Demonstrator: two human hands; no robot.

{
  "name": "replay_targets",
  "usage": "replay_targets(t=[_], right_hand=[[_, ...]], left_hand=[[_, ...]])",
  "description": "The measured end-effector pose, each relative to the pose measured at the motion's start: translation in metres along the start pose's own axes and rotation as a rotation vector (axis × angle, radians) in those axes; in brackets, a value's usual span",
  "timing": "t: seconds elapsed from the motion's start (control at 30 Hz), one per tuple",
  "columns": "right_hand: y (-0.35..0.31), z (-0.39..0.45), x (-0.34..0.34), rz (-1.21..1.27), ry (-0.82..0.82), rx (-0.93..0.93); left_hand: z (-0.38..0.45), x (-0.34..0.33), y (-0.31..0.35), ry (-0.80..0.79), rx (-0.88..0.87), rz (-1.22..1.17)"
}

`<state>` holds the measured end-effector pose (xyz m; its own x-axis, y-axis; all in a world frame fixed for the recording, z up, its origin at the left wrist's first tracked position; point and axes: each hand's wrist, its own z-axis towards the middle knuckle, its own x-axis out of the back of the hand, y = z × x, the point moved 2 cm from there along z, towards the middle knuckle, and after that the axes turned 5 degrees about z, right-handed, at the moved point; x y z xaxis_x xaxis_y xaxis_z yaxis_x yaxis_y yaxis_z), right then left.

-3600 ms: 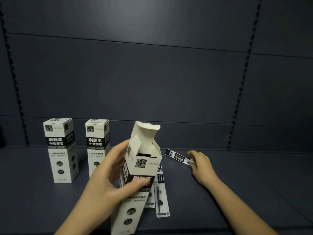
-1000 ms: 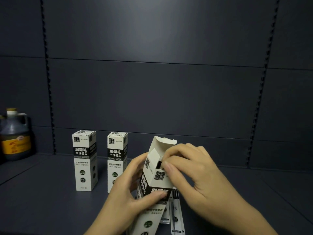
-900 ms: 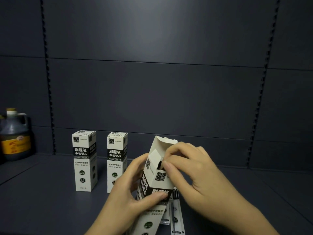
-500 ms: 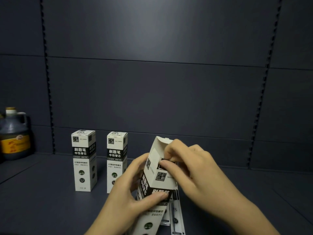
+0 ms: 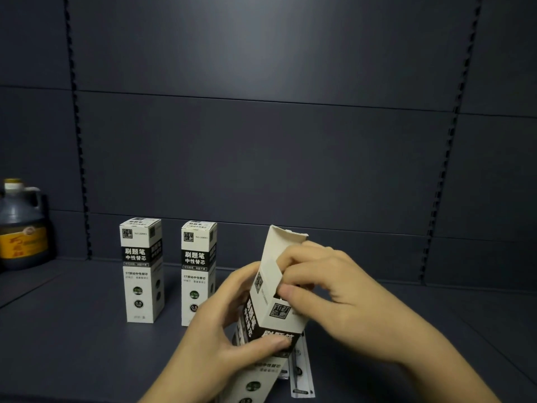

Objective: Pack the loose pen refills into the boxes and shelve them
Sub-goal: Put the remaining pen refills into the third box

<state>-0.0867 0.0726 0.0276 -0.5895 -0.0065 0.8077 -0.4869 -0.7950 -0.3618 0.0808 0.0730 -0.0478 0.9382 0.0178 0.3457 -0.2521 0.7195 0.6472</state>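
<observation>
Since a moment ago, right hand [image 5: 334,289] has curled tighter at the open box [image 5: 273,312] mouth, fingertips pinching inside it; what they pinch is hidden. Left hand [image 5: 226,330] grips that tilted box. Loose refills [image 5: 300,370] lie under it; two closed boxes [image 5: 142,269] stand left of it.

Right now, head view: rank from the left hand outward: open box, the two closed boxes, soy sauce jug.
1. Open box: gripped in the left hand.
2. Right closed box: upright, just behind-left of the hand.
3. Left closed box: upright, further left.
4. Soy sauce jug: far left edge.
</observation>
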Motion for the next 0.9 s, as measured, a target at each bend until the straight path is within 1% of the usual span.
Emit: replay_targets(t=[0.07, 0.13, 0.23, 0.3, 0.37, 0.47, 0.53, 0.57, 0.63, 0.73, 0.8, 0.9], right_hand=[[-0.001, 0.001, 0.0, -0.012, -0.057, -0.017], [-0.004, 0.001, -0.002, -0.078, -0.099, -0.018], [-0.007, -0.002, -0.004, -0.149, -0.089, -0.036], [-0.007, -0.007, -0.001, -0.033, 0.001, -0.031], [-0.002, -0.012, 0.004, 0.133, 0.154, -0.012], [0.016, -0.016, 0.006, 0.293, 0.407, -0.004], [0.038, -0.016, 0.0, 0.344, 0.528, -0.09], [0.052, -0.015, -0.005, 0.344, 0.554, -0.164], [0.081, -0.014, -0.019, 0.271, 0.509, -0.325], [0.11, -0.016, -0.049, 0.134, 0.295, -0.521], [0.125, -0.014, -0.071, 0.065, 0.193, -0.583], [0.143, -0.002, -0.093, -0.02, 0.139, -0.636]], left_hand=[[0.0, 0.0, -0.001, 0.019, 0.003, -0.008], [0.0, 0.0, -0.001, 0.035, 0.012, -0.011], [0.001, 0.0, 0.0, 0.031, 0.013, -0.011], [0.002, 0.002, -0.001, 0.042, 0.019, -0.015], [0.001, 0.005, -0.004, 0.065, 0.032, -0.019], [0.0, 0.01, -0.007, 0.088, 0.052, 0.004], [-0.001, 0.011, -0.008, 0.099, 0.059, 0.017], [-0.001, 0.011, -0.008, 0.104, 0.061, 0.023], [-0.001, 0.011, -0.008, 0.108, 0.064, 0.025], [-0.002, 0.01, -0.009, 0.113, 0.071, 0.011], [-0.002, 0.01, -0.009, 0.115, 0.074, 0.004], [-0.002, 0.009, -0.007, 0.113, 0.079, 0.003]])
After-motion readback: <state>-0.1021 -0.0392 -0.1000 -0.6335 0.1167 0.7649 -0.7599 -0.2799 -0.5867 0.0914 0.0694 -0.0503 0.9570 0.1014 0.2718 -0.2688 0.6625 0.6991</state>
